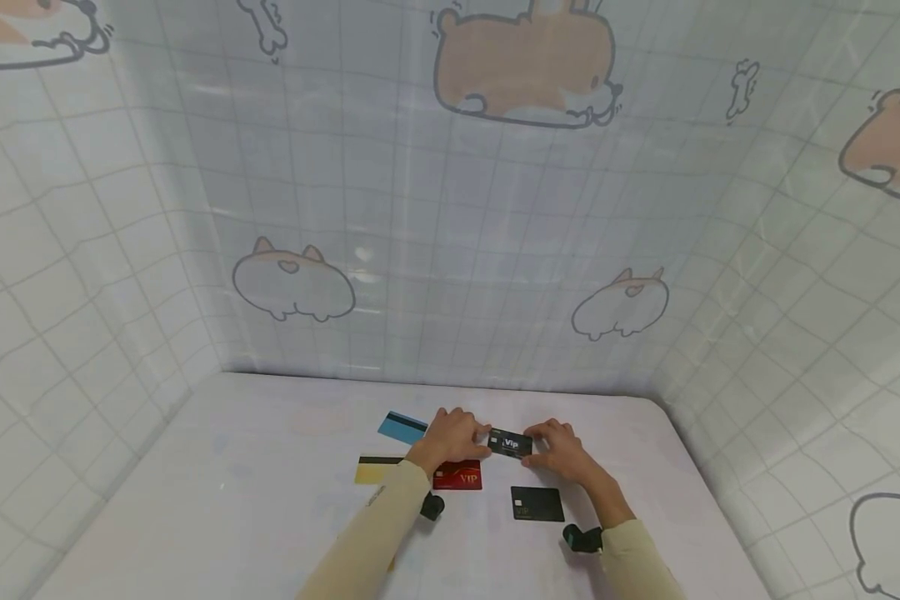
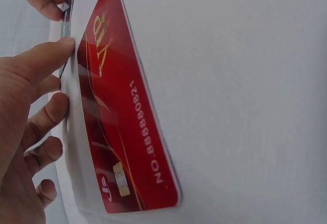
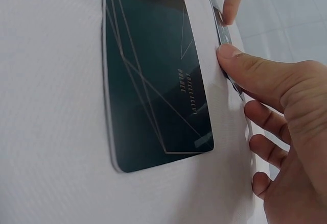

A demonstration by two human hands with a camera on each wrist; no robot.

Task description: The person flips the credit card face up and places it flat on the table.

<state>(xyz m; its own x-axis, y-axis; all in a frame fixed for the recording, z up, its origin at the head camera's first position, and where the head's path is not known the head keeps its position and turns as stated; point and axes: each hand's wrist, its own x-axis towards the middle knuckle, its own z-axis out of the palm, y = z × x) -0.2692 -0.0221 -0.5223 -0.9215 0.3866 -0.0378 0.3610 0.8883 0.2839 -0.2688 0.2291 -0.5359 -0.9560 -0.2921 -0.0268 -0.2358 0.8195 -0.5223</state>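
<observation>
A black card printed "Vip" (image 1: 510, 443) lies at the back of the table between both hands. My left hand (image 1: 452, 437) pinches its left end, and my right hand (image 1: 561, 450) holds the right end between thumb and finger. In the left wrist view the thumb of that hand (image 2: 30, 106) is at the card's edge, beside a red VIP card (image 2: 120, 106). Closer to me than the right hand is a dark green-black card (image 1: 537, 504). The right wrist view shows thin lines on this card (image 3: 153, 81), with the right thumb (image 3: 255, 73) beyond it.
A blue card with a dark stripe (image 1: 401, 428) lies left of the left hand. Below it, a yellow card (image 1: 371, 472) is partly covered by the left sleeve (image 1: 378, 525). Patterned curtain-like sheets (image 1: 450, 208) surround the white table (image 1: 270, 500) at the back and sides.
</observation>
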